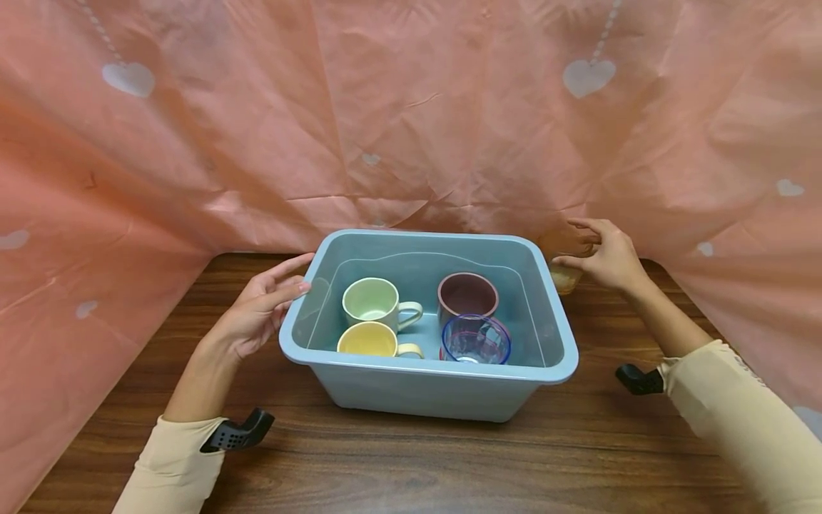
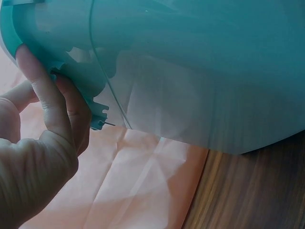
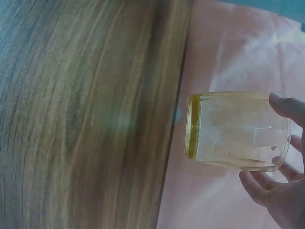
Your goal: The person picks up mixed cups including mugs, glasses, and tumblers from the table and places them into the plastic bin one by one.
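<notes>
A pale blue plastic tub (image 1: 417,392) stands in the middle of the wooden table. My left hand (image 1: 260,310) holds its left rim, and the left wrist view shows curled fingers (image 2: 66,102) at that edge. Beyond the tub's right side, my right hand (image 1: 610,257) grips a clear amber glass (image 3: 233,131) near its rim, thumb on one side and fingers on the other. In the tub sit a pale green mug (image 1: 366,303), a yellow mug (image 1: 362,341), a maroon mug (image 1: 449,293) and a clear blue-rimmed cup (image 1: 478,343). The front wall partly hides the nearer ones.
A peach sheet with white hearts (image 1: 411,114) hangs behind and along both sides of the table (image 1: 385,471). Black wrist devices (image 1: 237,432) sit at both cuffs of the cream sleeves.
</notes>
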`<state>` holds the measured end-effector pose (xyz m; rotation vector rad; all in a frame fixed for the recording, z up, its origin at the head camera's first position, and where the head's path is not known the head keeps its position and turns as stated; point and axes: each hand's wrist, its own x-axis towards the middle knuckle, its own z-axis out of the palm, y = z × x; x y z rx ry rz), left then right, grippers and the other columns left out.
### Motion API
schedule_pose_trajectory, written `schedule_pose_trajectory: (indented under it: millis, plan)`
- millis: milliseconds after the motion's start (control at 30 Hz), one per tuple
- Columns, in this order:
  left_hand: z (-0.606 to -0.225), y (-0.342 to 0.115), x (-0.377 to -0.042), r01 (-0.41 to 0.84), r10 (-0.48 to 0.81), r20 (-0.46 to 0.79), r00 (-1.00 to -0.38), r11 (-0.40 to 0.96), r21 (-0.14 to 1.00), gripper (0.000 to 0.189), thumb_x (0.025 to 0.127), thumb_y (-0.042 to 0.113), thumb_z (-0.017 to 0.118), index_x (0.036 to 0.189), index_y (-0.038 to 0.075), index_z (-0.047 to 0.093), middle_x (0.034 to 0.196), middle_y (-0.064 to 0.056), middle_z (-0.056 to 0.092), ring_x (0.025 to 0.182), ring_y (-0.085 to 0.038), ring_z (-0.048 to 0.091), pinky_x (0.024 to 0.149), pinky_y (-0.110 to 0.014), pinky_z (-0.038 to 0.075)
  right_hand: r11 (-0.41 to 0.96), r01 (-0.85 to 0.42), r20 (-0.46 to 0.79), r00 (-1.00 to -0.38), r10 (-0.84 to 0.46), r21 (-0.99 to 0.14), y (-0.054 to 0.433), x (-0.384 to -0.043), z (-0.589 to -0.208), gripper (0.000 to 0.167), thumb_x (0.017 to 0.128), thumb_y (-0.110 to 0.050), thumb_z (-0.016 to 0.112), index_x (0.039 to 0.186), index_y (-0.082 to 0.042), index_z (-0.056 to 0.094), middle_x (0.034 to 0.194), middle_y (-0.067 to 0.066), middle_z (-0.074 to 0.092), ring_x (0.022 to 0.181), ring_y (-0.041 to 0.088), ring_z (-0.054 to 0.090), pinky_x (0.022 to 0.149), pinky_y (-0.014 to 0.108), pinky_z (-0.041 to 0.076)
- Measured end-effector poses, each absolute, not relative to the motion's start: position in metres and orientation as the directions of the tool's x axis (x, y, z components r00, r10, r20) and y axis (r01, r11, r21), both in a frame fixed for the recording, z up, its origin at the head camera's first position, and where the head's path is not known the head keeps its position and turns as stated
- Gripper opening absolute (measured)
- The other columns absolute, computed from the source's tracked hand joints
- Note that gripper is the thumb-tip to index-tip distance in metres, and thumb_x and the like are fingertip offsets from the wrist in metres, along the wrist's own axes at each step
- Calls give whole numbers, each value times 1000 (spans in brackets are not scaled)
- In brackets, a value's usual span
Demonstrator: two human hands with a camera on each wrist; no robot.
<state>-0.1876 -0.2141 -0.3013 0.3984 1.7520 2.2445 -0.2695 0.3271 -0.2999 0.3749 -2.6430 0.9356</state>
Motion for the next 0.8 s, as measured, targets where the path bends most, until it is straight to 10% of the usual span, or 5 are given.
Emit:
schedule_pose_trajectory:
  millis: [167, 400, 567, 800]
  plan:
    - [-301, -215, -188, -35, 373, 60, -926, -242, 970, 57, 106, 1, 56, 158, 3, 31, 110, -9, 69, 87, -13, 72, 74, -27, 63, 698, -335, 357, -926, -121, -632, 328, -264, -290, 80, 84, -13, 89, 152, -2, 49, 146, 29, 50, 124, 50, 58, 75, 6, 42]
    - [-300, -215, -187, -39, 367, 54, -929, -242, 969, 57, 106, 1, 56, 158, 3, 31, 111, -9, 70, 87, -13, 72, 74, -27, 63, 626, -323, 338, -936, -99, -709, 326, -260, -284, 84, 83, -4, 87, 154, 1, 44, 149, 28, 52, 109, 1, 60, 80, 6, 47]
    - [-300, -215, -187, -38, 366, 54, -929, -239, 970, 57, 106, 1, 56, 158, 3, 31, 111, -9, 69, 87, -12, 72, 74, -27, 63, 578, -344, 345, -932, -114, -740, 325, -258, -283, 86, 81, 1, 87, 155, 3, 42, 148, 27, 52, 106, -2, 58, 83, 8, 49]
    - [-300, -215, -186, -33, 369, 57, -928, -233, 972, 56, 106, 1, 55, 157, 3, 31, 107, -6, 70, 82, -10, 71, 72, -26, 63, 500, -379, 369, -921, -124, -779, 326, -256, -282, 85, 79, 7, 86, 153, 5, 44, 120, -24, 61, 104, 1, 61, 82, 9, 50]
